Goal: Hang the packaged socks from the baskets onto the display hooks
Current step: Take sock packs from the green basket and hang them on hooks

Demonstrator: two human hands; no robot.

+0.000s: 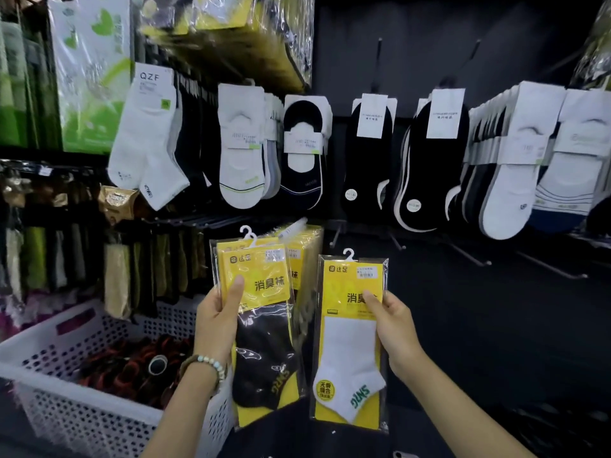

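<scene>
Left grip [216, 322] is clamped on a small stack of yellow sock packs [261, 276], with the thumb pressed flat on the front card and the fingers curled behind. The front pack shows a black ankle sock, and two white plastic hangers stand up at its top edge. Right grip [393, 328] pinches a single yellow pack [350, 342] holding a white ankle sock, thumb on the card, the pack upright with its white hanger at twelve o'clock. Both lots are held side by side near the middle of the view, the single pack at three o'clock of the stack and apart from it. Just behind the stack, toward one o'clock, more yellow packs [304, 256] hang on the rack. Bare display hooks [469, 256] jut from the dark panel at two o'clock of the single pack. Across the top, from ten to two o'clock, rows of carded white and black socks [241, 143] hang close together. A white perforated basket [82, 421] sits at eight o'clock with dark red and black items in it. A bead bracelet [211, 361] rings the left wrist.
</scene>
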